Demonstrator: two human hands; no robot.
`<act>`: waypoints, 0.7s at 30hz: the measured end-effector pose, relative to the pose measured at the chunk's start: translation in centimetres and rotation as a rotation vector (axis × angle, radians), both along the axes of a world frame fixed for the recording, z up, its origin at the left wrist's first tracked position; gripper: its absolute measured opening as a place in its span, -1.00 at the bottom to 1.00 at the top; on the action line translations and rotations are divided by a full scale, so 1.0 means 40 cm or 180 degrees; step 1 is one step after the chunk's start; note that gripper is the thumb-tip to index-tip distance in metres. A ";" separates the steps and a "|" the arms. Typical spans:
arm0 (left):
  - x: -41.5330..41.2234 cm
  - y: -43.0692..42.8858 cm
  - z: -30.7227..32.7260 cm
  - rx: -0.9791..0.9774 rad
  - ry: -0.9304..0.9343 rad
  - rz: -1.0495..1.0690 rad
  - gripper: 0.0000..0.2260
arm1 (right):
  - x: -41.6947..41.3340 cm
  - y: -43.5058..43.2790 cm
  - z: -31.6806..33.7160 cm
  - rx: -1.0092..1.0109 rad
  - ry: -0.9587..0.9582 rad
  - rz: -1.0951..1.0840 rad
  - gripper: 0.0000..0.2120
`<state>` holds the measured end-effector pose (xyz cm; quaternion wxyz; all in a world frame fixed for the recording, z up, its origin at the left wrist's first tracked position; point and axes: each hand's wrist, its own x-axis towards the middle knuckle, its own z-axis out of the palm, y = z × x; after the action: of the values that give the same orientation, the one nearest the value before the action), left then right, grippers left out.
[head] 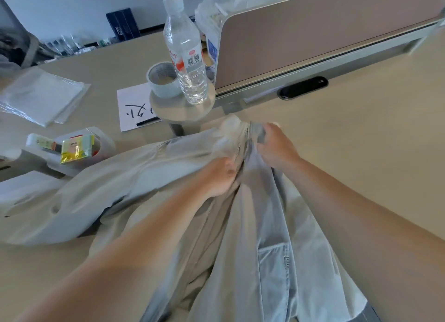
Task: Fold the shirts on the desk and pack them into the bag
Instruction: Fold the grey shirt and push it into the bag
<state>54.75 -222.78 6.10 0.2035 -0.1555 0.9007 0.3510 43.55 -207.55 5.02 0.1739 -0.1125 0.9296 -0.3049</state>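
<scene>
Head view: you have a pale zip-front shirt [183, 177] spread in rumpled folds across the desk [361, 153], directly in front of you.
Shirt position: collar end points away from you, one sleeve trails left, and the hem runs off the lower edge.
Zipper [243, 146]: it runs between your two hands.
Left hand [218, 177]: your fingers are curled, gripping the cloth just left of the zipper.
Right hand [274, 148]: it is closed on cloth near the collar, just right of the zipper.
Patch pocket [273, 261]: it shows on bluish cloth below your right hand; same garment or not, cannot tell.
Clear plastic bags [41, 97]: they lie flat at far left, well apart from the shirt.
Beyond the collar: a round stand [178, 109] carries a water bottle [185, 52] and a tape roll [163, 80].
Beside the stand: a black marker [148, 121] lies on a handwritten sheet [131, 105].
Rear right: a partition panel [325, 27].
</scene>
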 end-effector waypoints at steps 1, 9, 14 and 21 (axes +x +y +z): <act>0.026 -0.003 0.008 -0.0020 -0.0002 0.0037 -0.82 | 0.023 0.005 0.002 -0.0080 0.0028 -0.0098 -0.60; 0.272 -0.022 0.129 0.0199 0.0310 0.0197 -0.78 | 0.309 0.030 0.115 -0.0721 -0.0018 -0.0709 -0.63; 0.445 -0.051 0.164 0.0356 0.0291 0.0240 -0.82 | 0.547 0.026 0.161 -0.0741 -0.0220 -0.0856 -0.68; 0.717 -0.078 0.054 0.0778 -0.0366 -0.0052 -0.81 | 0.890 0.005 0.083 -0.0531 -0.0615 -0.1245 -0.79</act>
<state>83.45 -225.90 8.26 0.2751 -0.1421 0.8393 0.4470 79.16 -207.34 8.32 0.1897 0.0854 0.8843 -0.4179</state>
